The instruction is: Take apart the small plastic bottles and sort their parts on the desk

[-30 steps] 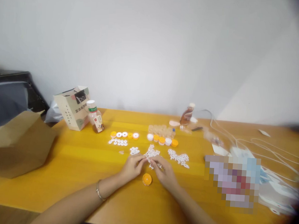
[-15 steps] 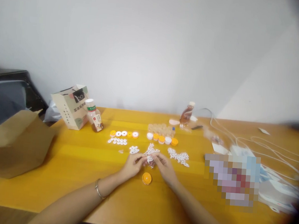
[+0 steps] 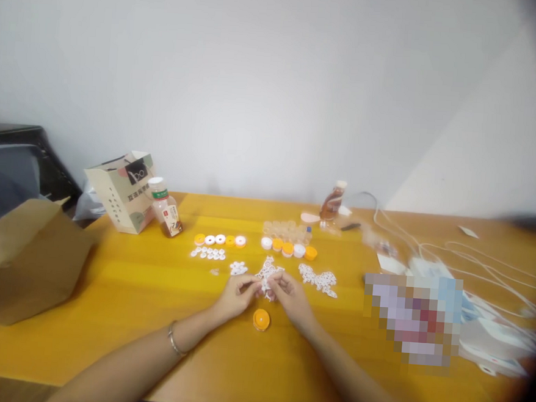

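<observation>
My left hand (image 3: 238, 296) and my right hand (image 3: 289, 295) meet at the middle of the table, fingertips pinched on a small white plastic piece (image 3: 266, 285). Its exact shape is blurred and partly covered by my fingers. Just beyond lies a pile of white openwork pieces (image 3: 270, 266). Below my hands, toward me, sits a round orange cap (image 3: 261, 319). Left of the pile is a small heap of white discs (image 3: 238, 269). A second heap of white openwork pieces (image 3: 318, 280) spreads to the right of my right hand.
Behind are rows of orange and white round caps (image 3: 230, 240), more caps (image 3: 287, 248), and clear small containers (image 3: 286, 231). A labelled bottle (image 3: 168, 212) and paper bag (image 3: 126, 194) stand left, near brown paper (image 3: 29, 258). At right are a brown bottle (image 3: 332, 202) and cables (image 3: 487, 271).
The view has shifted slightly, so things on the table appear a little further left. My fingers have turned the white piece somewhat; both hands stay together on it.
</observation>
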Tool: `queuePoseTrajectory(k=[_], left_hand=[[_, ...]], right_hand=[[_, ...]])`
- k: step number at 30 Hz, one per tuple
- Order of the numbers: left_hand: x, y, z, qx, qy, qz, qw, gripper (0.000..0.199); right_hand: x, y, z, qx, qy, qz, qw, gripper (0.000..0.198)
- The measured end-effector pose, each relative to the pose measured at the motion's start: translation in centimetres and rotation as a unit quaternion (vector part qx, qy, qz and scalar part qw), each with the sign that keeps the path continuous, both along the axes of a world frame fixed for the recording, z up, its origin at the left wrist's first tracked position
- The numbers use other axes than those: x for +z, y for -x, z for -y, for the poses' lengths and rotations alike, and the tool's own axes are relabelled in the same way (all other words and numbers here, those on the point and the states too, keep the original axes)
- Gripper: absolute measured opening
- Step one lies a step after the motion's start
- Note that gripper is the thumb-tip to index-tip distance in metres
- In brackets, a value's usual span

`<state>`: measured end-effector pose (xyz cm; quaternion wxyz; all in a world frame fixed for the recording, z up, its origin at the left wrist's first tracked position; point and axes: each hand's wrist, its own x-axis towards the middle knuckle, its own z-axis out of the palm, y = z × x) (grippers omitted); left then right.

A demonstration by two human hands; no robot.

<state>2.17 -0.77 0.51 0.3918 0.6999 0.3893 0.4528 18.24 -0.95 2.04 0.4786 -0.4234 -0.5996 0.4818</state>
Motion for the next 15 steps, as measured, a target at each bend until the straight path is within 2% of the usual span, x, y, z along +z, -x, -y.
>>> queuePoseTrajectory(k=[4, 7, 9, 15], left_hand=[[-0.1, 0.2, 0.1, 0.015, -0.011, 0.006, 1.0, 0.032], [-0.1, 0.3, 0.0, 0.019, -0.005, 0.006, 1.0, 0.032], [-0.2, 0.4, -0.1, 0.025, -0.002, 0.008, 1.0, 0.033], [-0.2, 0.3, -0.3, 0.03, 0.004, 0.013, 0.999, 0.032]], right_hand=[[0.0, -1.9, -1.4, -0.116, -0.023, 0.023, 0.993, 0.034], [0.2, -3.2, -2.2, -0.168, -0.052, 0.055, 0.983, 0.034], [0.2, -3.5, -2.4, -0.176, -0.07, 0.081, 0.979, 0.034], [-1.1, -2.4, -2.5, -0.14, -0.139, 0.183, 0.963, 0.027]])
